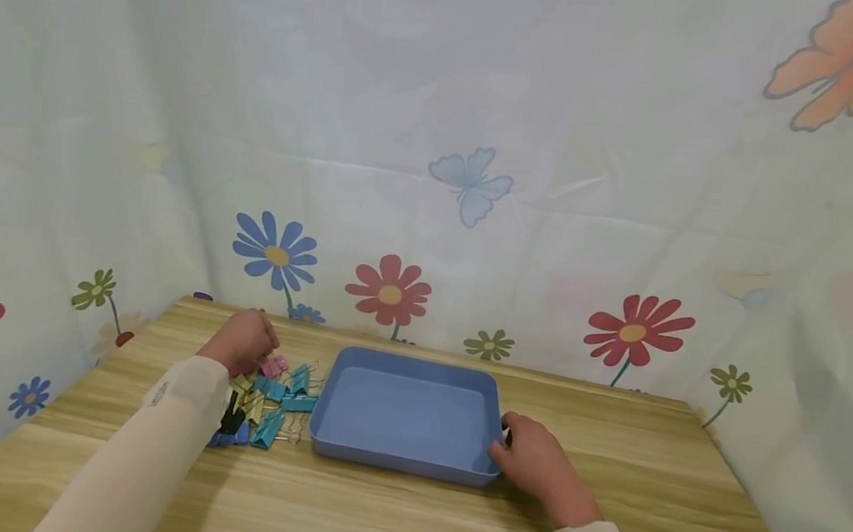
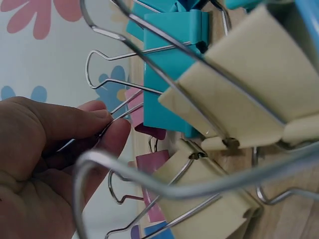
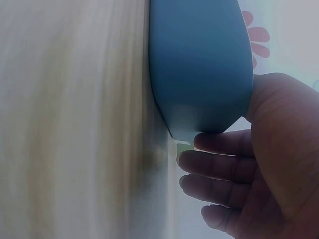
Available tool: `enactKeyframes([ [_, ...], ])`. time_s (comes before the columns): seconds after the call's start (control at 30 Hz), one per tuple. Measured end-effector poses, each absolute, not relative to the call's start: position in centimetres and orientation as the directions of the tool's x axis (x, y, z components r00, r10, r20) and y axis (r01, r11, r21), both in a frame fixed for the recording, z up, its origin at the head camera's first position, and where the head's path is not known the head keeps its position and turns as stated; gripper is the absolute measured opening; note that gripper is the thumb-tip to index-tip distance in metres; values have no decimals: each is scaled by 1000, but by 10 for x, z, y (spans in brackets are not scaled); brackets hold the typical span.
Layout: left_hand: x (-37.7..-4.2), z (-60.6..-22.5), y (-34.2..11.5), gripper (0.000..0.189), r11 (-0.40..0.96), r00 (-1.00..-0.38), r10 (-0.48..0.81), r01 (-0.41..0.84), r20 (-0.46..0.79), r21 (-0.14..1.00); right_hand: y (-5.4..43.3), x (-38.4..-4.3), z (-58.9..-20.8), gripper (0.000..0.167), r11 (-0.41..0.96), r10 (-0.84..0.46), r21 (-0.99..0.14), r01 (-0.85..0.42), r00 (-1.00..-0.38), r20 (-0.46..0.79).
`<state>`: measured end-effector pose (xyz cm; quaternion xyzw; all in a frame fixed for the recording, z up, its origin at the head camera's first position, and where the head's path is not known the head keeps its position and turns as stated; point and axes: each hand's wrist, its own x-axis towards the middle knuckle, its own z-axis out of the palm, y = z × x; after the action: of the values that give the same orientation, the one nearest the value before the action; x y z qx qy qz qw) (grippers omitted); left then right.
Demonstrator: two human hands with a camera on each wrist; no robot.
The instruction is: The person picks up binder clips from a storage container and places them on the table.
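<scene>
At the back left, my left hand (image 1: 249,340) reaches over a heap of binder clips. In the left wrist view its thumb and forefinger pinch the wire handle of a pink binder clip (image 2: 133,105), whose body lies partly behind a teal binder clip (image 2: 172,74). My right hand (image 1: 535,458) holds the right end of a blue tray (image 1: 403,467), thumb at the rim. In the right wrist view its fingers (image 3: 219,167) curl near the bottom corner of the tray's outer wall (image 3: 202,64). Nothing lies in the tray.
Yellow clips (image 1: 253,407), a black clip (image 1: 232,418), blue clips (image 1: 236,435) and several teal clips (image 1: 268,427) lie crowded left of the tray on the wooden table (image 1: 347,510). A flower-printed curtain (image 1: 548,250) hangs behind the table.
</scene>
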<state>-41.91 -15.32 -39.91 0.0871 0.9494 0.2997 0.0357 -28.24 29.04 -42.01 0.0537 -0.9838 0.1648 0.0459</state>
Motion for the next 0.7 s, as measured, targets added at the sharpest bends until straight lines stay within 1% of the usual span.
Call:
enactKeyframes([
  [0.17,-415,-398,-152,26,776,-987,151,83,-56,626,289,-281,-417,34,938,-86,-328,-110,-993,86],
  [0.33,-416,-400,-153,25,789,-986,163,111,-31,604,290,-282,-415,37,937,-89,-332,-109,-993,74],
  [0.47,-416,-399,-153,25,796,-984,176,137,-9,590,290,-281,-415,36,937,-88,-333,-108,-993,73],
  [0.6,-415,-400,-153,26,761,-985,170,113,-28,639,290,-281,-415,37,937,-91,-332,-107,-994,65],
  [0.7,-414,-401,-153,30,732,-985,166,94,-42,675,291,-281,-414,38,937,-95,-331,-110,-993,64],
])
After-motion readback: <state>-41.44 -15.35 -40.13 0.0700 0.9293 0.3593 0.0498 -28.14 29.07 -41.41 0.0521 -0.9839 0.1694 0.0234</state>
